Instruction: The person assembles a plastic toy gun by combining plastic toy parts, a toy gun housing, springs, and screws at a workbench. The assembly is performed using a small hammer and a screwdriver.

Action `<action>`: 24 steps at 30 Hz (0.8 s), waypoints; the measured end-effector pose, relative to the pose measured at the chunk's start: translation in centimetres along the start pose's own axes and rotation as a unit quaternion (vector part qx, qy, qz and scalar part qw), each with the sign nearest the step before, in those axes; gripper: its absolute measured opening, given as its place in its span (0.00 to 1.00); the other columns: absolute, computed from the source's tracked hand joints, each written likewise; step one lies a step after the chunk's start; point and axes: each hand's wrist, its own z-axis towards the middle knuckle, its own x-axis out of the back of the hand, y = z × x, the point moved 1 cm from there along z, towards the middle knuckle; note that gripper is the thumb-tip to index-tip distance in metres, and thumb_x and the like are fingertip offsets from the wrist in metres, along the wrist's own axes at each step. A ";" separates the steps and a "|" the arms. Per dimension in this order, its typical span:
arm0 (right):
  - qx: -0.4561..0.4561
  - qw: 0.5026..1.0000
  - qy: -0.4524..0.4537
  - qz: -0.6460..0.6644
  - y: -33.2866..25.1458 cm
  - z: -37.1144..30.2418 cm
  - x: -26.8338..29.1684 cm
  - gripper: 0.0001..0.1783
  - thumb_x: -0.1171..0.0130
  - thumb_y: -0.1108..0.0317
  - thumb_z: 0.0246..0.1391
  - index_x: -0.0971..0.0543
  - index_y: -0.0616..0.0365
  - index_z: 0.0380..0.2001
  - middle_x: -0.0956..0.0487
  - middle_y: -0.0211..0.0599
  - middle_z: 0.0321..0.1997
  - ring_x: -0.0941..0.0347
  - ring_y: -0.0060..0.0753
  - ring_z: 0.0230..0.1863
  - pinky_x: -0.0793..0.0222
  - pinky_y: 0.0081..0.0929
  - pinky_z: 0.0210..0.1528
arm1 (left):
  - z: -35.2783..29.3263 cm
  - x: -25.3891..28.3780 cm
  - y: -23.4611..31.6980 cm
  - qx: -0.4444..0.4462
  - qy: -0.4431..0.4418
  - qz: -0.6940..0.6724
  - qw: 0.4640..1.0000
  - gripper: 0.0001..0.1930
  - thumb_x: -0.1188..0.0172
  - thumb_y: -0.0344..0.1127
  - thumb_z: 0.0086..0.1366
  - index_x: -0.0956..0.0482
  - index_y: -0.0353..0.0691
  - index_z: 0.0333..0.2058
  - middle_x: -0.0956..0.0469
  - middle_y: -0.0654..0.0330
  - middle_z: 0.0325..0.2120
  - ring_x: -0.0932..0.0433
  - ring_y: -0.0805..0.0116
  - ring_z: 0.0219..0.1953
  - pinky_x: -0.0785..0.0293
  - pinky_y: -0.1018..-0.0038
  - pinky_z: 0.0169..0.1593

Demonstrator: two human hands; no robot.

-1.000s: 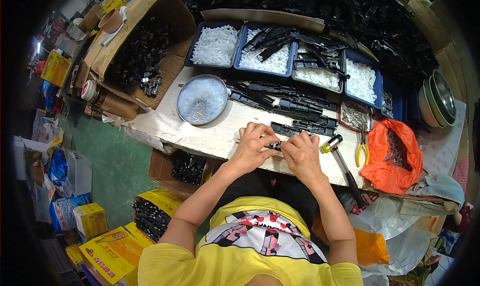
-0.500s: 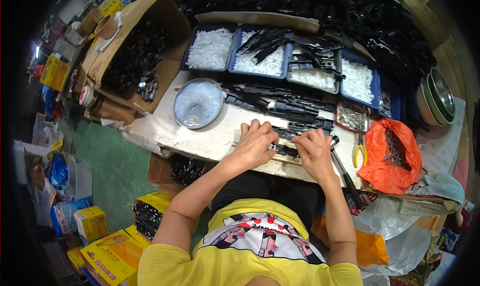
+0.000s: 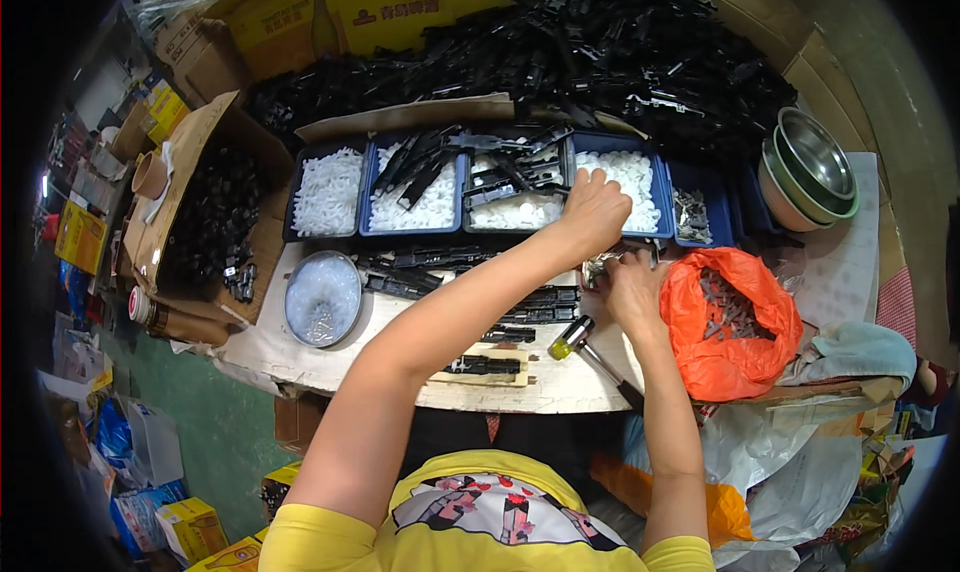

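Observation:
My left hand [image 3: 597,212] reaches across to the front edge of the rightmost bin of white plastic pieces [image 3: 632,175]. Its fingers are bent together, their tips hidden. Close by, my right hand [image 3: 636,290] dips with curled fingers into a small tray of metal parts [image 3: 597,263]; what its fingertips pinch is hidden. A black slotted plastic part [image 3: 482,365] lies on a pale wooden block [image 3: 450,376] at the table's front. Behind it are rows of similar black parts [image 3: 545,302]. A hammer [image 3: 600,362] rests below my right hand.
An orange bag [image 3: 690,357] of small grey parts stands at the right, nested bowls [image 3: 850,209] behind it. At left are a round dish [image 3: 290,307] of clear pieces and a cardboard box [image 3: 175,192] of black parts. A large black heap [image 3: 600,52] fills the back.
Both hands have left the black part at the table's front. My left hand has moved forward and right to the white pieces, my right to the metal tray. The view has shifted.

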 end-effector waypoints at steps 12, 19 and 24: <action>0.011 0.992 -0.044 0.116 0.6 0.2 -0.3 0.07 0.48 0.74 0.39 0.22 0.58 0.24 0.24 0.41 0.31 0.34 0.43 0.42 0.47 0.50 0.43 | 3.5 -3.8 -0.9 -0.033 -0.037 0.057 0.997 0.05 0.45 0.26 0.42 0.21 0.37 0.21 0.23 0.55 0.21 0.25 0.57 0.31 0.35 0.62 0.39; -0.022 0.965 0.049 0.257 1.6 -0.7 1.6 0.04 0.44 0.71 0.43 0.24 0.59 0.25 0.25 0.36 0.28 0.33 0.36 0.36 0.43 0.38 0.41 | 1.5 1.1 -2.6 0.178 0.022 -0.582 0.793 0.07 0.41 0.32 0.56 0.23 0.34 0.30 0.25 0.63 0.20 0.28 0.76 0.24 0.29 0.77 0.25; -0.092 0.807 0.044 0.581 -0.3 -1.6 4.6 0.03 0.43 0.73 0.47 0.26 0.62 0.26 0.29 0.29 0.27 0.36 0.21 0.31 0.40 0.18 0.35 | -8.2 4.0 -1.0 0.232 0.008 -0.801 0.552 0.09 0.46 0.29 0.60 0.27 0.32 0.38 0.26 0.60 0.26 0.27 0.75 0.25 0.28 0.80 0.27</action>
